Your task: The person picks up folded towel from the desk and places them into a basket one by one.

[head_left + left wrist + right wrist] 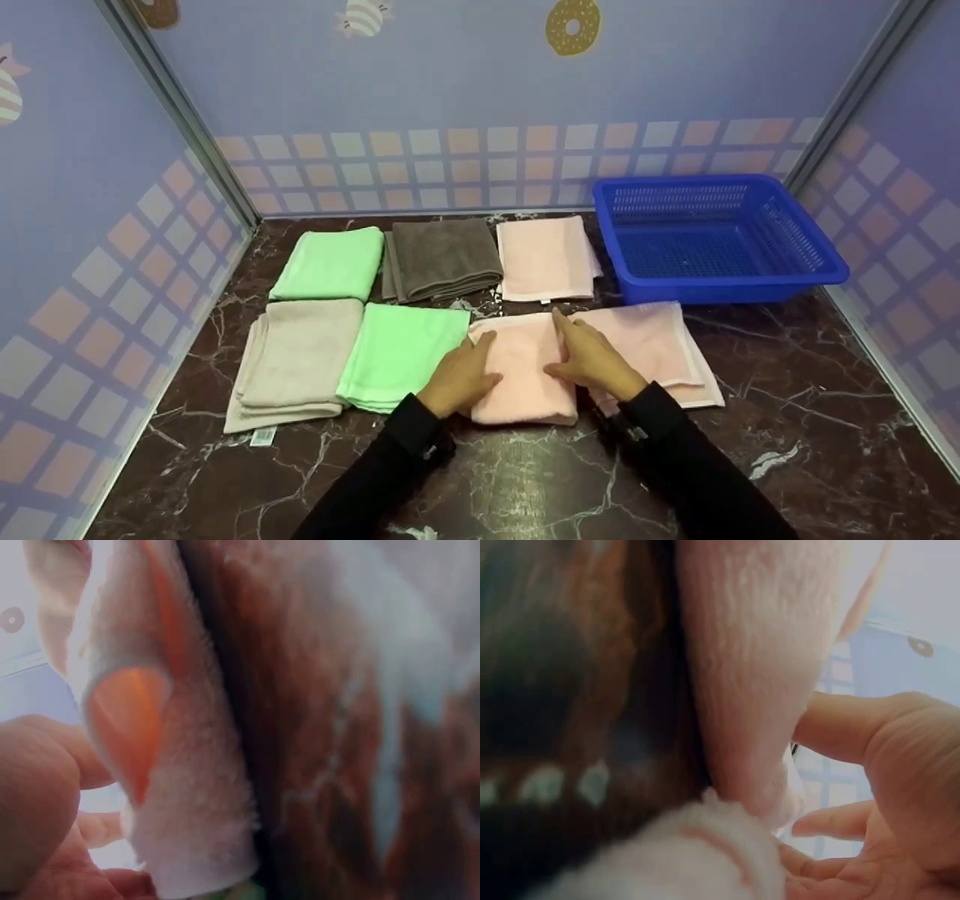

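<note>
Both hands are on a folded pink towel (525,375) that lies near the front edge of the dark marble table (787,420), about midway along it. The left hand (459,379) lies at the towel's left side with fingers fairly straight on top, and the left wrist view shows the thumb down beside the towel's folded edge (187,787), so the hand seems to be closing on that side rather than gripping it firmly. The right hand (592,360) lies on the right side, fingers spread and fairly flat, index finger pointing toward the back; in the right wrist view the palm is open beside the pile (757,690). The step in hand looks like getting hold of this towel from both sides; lifting it would call for fingers under each edge so the folds stay together. Its right edge touches or slightly overlaps a second pink towel (660,345), and its left edge meets a green towel (405,352), so there is little room sideways. Behind it sits another pink towel (546,259), with grey (442,259), green (330,264) and beige (300,360) ones further left. The blue basket (817,259) stands empty at the back right corner, and the table between it and the right edge is bare.
</note>
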`<state>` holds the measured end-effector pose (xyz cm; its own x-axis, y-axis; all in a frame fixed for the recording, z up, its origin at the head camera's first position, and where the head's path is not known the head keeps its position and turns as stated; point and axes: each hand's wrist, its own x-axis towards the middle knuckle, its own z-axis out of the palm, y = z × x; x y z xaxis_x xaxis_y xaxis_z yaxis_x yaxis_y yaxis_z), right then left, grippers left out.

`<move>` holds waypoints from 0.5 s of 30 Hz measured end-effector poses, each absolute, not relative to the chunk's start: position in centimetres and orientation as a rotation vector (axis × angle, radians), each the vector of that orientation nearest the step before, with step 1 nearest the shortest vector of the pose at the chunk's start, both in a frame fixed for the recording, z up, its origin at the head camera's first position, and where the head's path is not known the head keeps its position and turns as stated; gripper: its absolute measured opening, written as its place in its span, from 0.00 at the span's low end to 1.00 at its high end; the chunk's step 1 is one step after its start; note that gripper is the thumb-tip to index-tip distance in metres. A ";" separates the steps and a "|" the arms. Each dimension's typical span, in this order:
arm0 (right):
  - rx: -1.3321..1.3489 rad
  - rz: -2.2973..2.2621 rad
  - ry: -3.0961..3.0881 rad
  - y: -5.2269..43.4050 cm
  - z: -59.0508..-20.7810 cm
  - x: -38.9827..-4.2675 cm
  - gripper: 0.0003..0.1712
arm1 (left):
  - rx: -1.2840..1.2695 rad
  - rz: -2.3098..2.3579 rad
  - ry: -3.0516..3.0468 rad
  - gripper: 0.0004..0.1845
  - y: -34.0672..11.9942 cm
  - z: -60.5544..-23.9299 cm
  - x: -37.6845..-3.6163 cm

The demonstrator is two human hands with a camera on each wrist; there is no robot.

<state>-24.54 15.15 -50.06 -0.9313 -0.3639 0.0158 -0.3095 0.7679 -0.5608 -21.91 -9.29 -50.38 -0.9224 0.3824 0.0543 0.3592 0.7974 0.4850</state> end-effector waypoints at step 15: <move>-0.716 -0.980 2.757 15.2 -50.0 -24.5 0.45 | 0.740 1.032 2.818 0.32 -9.6 -50.1 -22.2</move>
